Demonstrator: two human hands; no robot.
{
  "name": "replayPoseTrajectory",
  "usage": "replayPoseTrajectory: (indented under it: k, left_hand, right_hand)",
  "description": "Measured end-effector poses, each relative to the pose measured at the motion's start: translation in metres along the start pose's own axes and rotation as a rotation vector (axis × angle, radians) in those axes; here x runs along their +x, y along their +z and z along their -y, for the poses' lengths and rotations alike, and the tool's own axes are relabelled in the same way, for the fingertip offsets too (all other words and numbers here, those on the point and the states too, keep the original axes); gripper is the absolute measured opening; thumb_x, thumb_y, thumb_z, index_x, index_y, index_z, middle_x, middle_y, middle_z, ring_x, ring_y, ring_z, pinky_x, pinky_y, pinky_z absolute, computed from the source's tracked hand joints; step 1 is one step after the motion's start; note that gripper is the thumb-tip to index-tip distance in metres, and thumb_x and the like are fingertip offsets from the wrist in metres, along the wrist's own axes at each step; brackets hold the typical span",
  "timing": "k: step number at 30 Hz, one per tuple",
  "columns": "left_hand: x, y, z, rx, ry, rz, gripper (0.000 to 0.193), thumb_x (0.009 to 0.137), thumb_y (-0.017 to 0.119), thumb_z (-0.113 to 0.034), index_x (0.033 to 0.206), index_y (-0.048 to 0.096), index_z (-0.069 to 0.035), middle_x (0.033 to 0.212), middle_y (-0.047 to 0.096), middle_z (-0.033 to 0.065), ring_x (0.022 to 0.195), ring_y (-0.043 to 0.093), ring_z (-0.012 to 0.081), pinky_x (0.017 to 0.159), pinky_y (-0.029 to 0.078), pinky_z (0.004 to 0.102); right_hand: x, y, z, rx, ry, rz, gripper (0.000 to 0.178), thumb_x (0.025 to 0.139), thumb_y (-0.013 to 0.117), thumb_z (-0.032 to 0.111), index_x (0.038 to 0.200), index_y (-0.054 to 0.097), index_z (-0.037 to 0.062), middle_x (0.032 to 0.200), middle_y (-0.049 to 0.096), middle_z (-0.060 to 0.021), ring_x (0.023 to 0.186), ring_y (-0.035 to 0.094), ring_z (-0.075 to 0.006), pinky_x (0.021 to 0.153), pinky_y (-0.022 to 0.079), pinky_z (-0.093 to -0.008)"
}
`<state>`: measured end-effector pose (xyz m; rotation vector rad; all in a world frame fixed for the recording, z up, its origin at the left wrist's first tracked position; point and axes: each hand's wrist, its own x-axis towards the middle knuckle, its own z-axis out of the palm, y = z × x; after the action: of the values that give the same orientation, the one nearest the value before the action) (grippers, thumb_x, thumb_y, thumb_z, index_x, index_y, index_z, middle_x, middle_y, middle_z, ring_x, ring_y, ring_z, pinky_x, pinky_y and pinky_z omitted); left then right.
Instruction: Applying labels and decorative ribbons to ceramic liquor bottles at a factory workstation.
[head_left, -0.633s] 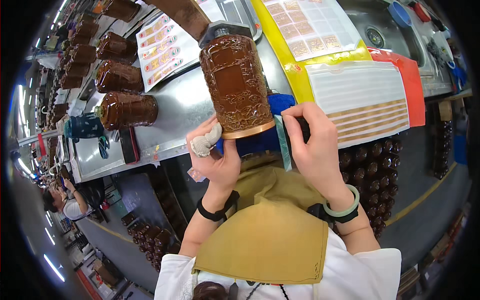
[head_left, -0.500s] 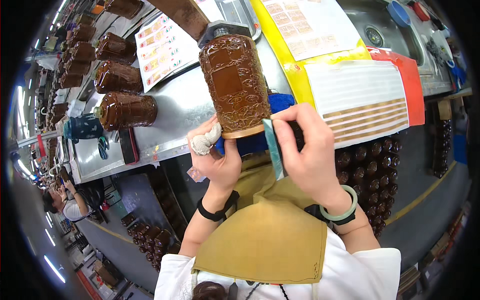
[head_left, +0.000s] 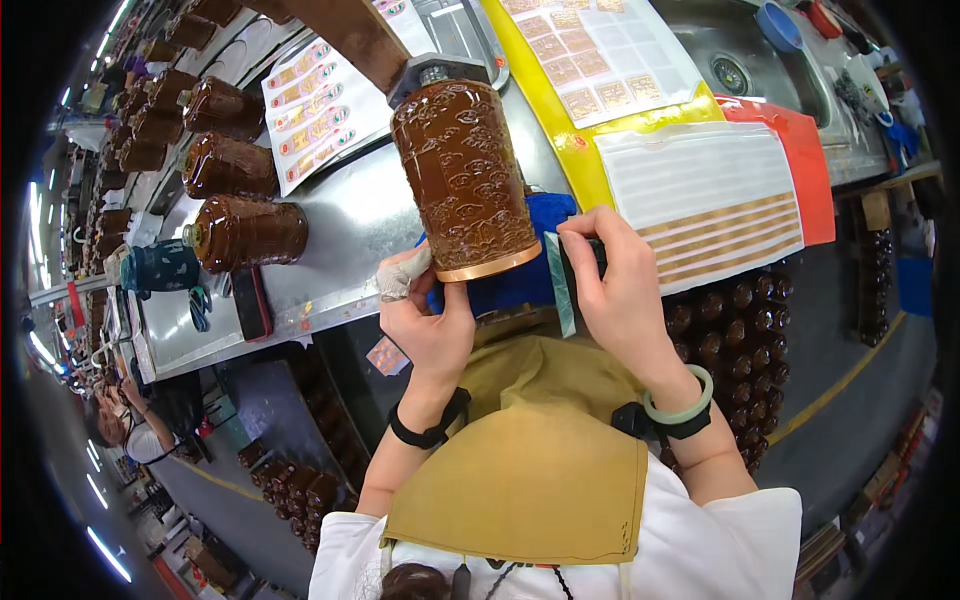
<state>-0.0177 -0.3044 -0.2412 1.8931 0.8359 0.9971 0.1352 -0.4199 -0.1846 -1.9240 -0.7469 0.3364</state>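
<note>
A brown glazed bottle [head_left: 465, 170] with raised relief lies with its neck in a dark holder [head_left: 440, 72] and its base toward me. Round the base edge runs a copper-coloured band [head_left: 490, 265]. My left hand [head_left: 425, 310] grips the base at its left side, thumb on the band; a whitish wrap covers one finger. My right hand [head_left: 615, 285], just right of the base, pinches a flat green strip [head_left: 562, 290] that hangs down beside the bottle, slightly apart from it. A blue cloth [head_left: 505, 285] lies under the base.
Several more brown bottles [head_left: 250, 232] lie on the metal table at left, near label sheets [head_left: 320, 120]. To the right are a sheet of gold strips [head_left: 710, 190], a yellow folder [head_left: 590, 165] and a sink [head_left: 730, 70]. Crowded bottles [head_left: 735, 345] stand below the table's right side.
The bottle has turned, so its plain rectangular panel no longer faces up. My right hand and the green strip have moved a little away from the base. My left hand still holds the bottle.
</note>
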Motion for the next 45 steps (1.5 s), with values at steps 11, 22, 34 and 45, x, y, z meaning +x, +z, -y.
replayPoseTrajectory:
  k: [11, 22, 34, 45]
  left_hand:
    - [0.009, 0.01, -0.009, -0.206, -0.044, -0.114, 0.031, 0.085, 0.071, 0.012, 0.113, 0.061, 0.004, 0.129, 0.06, 0.0163, 0.114, 0.065, 0.0244, 0.098, 0.057, 0.035]
    - [0.032, -0.012, -0.031, 0.177, 0.263, 0.06, 0.053, 0.073, 0.08, 0.002, 0.124, 0.063, -0.001, 0.13, 0.059, 0.0152, 0.124, 0.058, 0.0326, 0.106, 0.045, 0.0411]
    - [0.045, -0.011, -0.021, 0.087, 0.172, 0.117, 0.068, 0.074, 0.085, -0.006, 0.135, 0.055, 0.001, 0.135, 0.059, 0.0199, 0.124, 0.06, 0.0316, 0.106, 0.047, 0.0408]
    - [0.044, -0.012, -0.019, 0.112, 0.179, 0.11, 0.065, 0.076, 0.082, -0.005, 0.135, 0.056, 0.003, 0.132, 0.062, 0.0202, 0.121, 0.062, 0.0309, 0.105, 0.048, 0.0398]
  right_hand:
    - [0.003, -0.003, -0.018, 0.139, 0.075, 0.033, 0.012, 0.098, 0.063, 0.008, 0.104, 0.065, -0.0019, 0.092, 0.07, -0.0179, 0.084, 0.069, -0.031, 0.076, 0.052, -0.0373]
    - [0.176, -0.087, -0.058, -0.428, -0.274, 0.018, 0.026, 0.097, 0.068, 0.028, 0.104, 0.069, 0.0035, 0.091, 0.06, -0.0113, 0.087, 0.063, -0.0279, 0.077, 0.05, -0.0393]
    - [0.277, -0.084, -0.11, -1.158, -0.276, 0.393, 0.035, 0.088, 0.059, 0.009, 0.122, 0.071, 0.0113, 0.125, 0.069, -0.0095, 0.118, 0.062, -0.0359, 0.093, 0.053, -0.0485]
    - [0.33, -0.127, -0.151, -0.793, 0.276, 0.212, 0.068, 0.074, 0.08, 0.043, 0.12, 0.07, -0.0051, 0.115, 0.073, -0.0247, 0.108, 0.072, -0.0347, 0.093, 0.055, -0.0399]
